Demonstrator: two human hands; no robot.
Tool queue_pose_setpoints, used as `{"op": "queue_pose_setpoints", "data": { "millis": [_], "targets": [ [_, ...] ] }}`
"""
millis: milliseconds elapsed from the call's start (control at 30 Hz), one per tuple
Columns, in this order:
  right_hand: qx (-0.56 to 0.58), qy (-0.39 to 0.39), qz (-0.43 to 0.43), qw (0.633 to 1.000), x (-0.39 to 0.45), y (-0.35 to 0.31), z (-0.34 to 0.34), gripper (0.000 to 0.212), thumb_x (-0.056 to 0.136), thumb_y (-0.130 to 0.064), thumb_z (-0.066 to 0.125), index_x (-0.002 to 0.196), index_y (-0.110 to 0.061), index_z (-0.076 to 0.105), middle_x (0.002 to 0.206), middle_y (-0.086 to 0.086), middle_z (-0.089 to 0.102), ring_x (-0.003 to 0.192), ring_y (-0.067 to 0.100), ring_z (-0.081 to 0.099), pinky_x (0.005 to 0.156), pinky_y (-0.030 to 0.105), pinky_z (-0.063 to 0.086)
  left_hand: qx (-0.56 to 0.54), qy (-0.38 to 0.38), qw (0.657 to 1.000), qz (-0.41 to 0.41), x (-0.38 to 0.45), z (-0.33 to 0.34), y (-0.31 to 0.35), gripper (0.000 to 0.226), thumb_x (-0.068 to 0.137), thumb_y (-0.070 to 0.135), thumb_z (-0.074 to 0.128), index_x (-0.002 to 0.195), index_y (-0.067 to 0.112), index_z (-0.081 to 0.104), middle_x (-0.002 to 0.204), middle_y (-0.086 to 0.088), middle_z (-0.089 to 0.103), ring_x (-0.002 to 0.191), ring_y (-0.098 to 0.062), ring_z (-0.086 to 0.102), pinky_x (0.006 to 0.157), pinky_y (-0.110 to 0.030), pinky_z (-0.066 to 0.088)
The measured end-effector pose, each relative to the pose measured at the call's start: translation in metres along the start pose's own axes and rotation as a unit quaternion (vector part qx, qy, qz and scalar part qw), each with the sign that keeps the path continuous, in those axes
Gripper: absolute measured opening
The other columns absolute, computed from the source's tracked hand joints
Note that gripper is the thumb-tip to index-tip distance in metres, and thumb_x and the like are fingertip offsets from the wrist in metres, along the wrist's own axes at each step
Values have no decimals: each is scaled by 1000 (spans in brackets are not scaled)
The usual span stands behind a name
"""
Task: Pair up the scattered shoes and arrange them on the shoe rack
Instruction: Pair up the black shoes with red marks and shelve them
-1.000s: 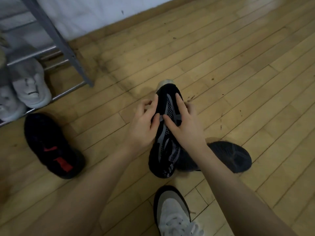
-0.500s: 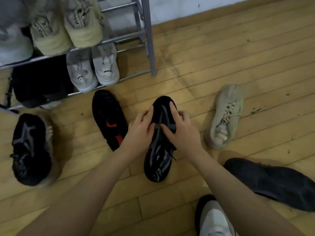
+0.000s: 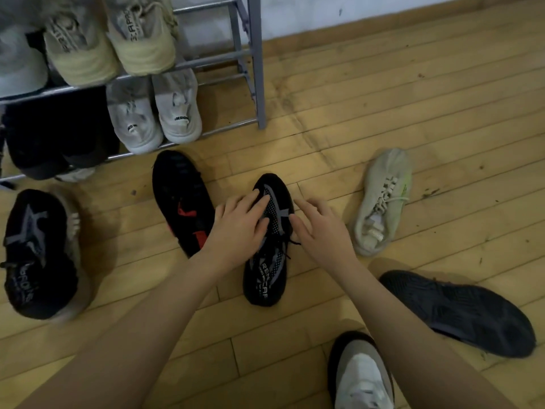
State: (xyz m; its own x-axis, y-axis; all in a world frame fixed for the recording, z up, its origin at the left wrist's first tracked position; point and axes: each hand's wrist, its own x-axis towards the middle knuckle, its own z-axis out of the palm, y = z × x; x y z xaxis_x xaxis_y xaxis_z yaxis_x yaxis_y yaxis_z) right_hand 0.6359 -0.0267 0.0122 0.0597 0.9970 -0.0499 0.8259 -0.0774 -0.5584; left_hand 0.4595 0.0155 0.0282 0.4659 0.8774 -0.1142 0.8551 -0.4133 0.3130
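I'm seeing black-and-grey shoe (image 3: 267,261) lying on the floor (image 3: 383,113) between both hands | left hand (image 3: 239,228) resting spread fingers on its upper | right hand (image 3: 320,231) hovering alongside, fingers loosely spread | toe pointing toward shoe rack (image 3: 256,69), long axis running away from me.

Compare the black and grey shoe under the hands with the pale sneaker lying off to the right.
The black and grey shoe is dark and stands upright on its sole; the pale sneaker is off-white with light laces and is tipped on its side. The left hand rests on the dark shoe; nothing touches the pale one. Both lie on the wooden floor.
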Motion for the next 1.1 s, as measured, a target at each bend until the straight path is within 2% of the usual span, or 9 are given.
{"op": "queue_pose_setpoints", "data": {
  "millis": [67,167,300,367,500,600,733,900,1100],
  "targets": [
    [9,48,-17,999,-14,12,-13,46,94,-45,39,128,-18,56,115,8,58,101,28,55,83,42,47,-15,3,999,31,0,-2,18,46,98,34,36,142,21,36,149,-4,33,134,-28,25,106,-44,21],
    [8,69,0,998,-37,42,-34,48,93,-48,39,124,-17,59,108,5,58,97,24,55,80,41,47,-35,5,994,103,2,-1,52,46,93,34,35,133,17,48,140,-11,45,129,-33,35,101,-50,28],
    [-35,71,77,994,-79,90,-62,52,89,-57,36,127,-26,55,119,0,55,108,24,51,90,41,37,-32,-39,983,178,8,17,105,49,95,31,42,141,17,36,147,-8,34,135,-27,24,106,-45,19],
    [-70,45,116,990,-103,114,-75,56,86,-62,32,131,-33,49,130,-3,50,118,23,44,97,41,27,-28,-90,973,212,9,33,128,56,95,40,39,145,20,25,151,-4,24,137,-23,16,107,-39,12],
    [-87,-45,182,978,-146,153,-91,73,77,-71,32,142,-37,31,148,-5,32,135,20,24,107,40,8,15,-136,950,282,11,66,164,71,90,55,44,146,18,20,151,-7,23,136,-26,18,107,-42,17],
    [-98,-106,169,975,-160,167,-93,83,76,-69,47,147,-36,19,156,-6,15,143,15,7,110,37,-2,49,-139,934,326,7,89,187,84,82,59,54,145,16,20,147,-8,28,132,-28,28,105,-42,22],
    [-132,-135,147,971,-165,173,-96,93,78,-56,62,149,-35,7,158,-7,4,145,17,-7,113,44,-8,72,-146,934,317,3,108,202,90,80,57,58,146,15,15,146,-9,27,129,-28,30,103,-41,24],
    [-178,-98,89,975,-162,174,-97,85,80,-53,62,148,-36,15,153,-2,22,143,25,9,111,44,-4,61,-112,926,356,3,102,189,83,65,51,73,130,8,44,124,-17,53,99,-34,56,79,-45,45],
    [-186,-36,-1,982,-130,144,-108,79,75,-60,57,144,-32,30,140,4,46,129,30,41,100,44,13,84,-6,929,361,9,52,162,76,71,56,54,125,4,46,123,-17,57,94,-31,55,74,-41,47]
  ]
}}
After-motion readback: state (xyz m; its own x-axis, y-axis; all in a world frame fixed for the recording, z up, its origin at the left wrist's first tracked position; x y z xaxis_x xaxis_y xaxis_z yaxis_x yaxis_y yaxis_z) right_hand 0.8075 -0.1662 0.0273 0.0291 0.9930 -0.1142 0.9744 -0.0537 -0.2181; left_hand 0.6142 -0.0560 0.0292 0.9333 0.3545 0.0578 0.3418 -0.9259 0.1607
